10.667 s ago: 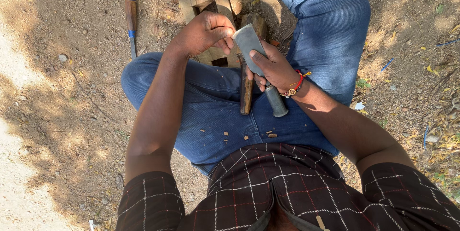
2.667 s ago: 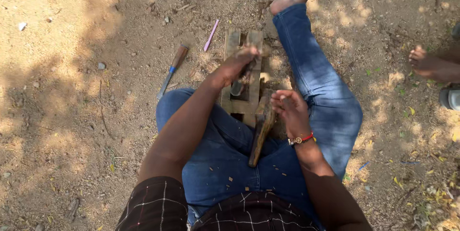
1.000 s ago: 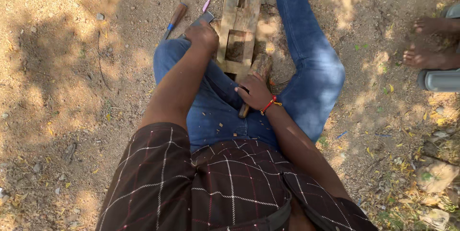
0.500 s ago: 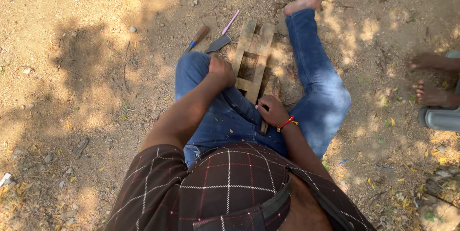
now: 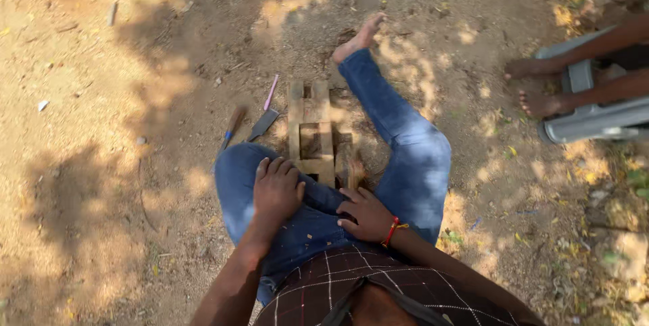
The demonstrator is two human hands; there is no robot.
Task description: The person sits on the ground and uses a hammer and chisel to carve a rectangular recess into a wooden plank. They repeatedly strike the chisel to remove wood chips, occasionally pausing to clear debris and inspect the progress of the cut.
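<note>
Resting flat, fingers spread and holding nothing, the left hand (image 5: 276,189) lay on the jeans; the right hand (image 5: 366,213) likewise, loosely open. One small wooden frame (image 5: 311,133), pale slatted, lay on dirt between the legs. Beside it: one chisel (image 5: 262,123), one pink stick (image 5: 270,92), one wooden-handled tool (image 5: 233,126).

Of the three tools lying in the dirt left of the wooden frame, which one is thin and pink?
The pink rod, farthest from the person. The wide-bladed chisel is dark metal; the wooden-handled tool has a blue band.
</note>
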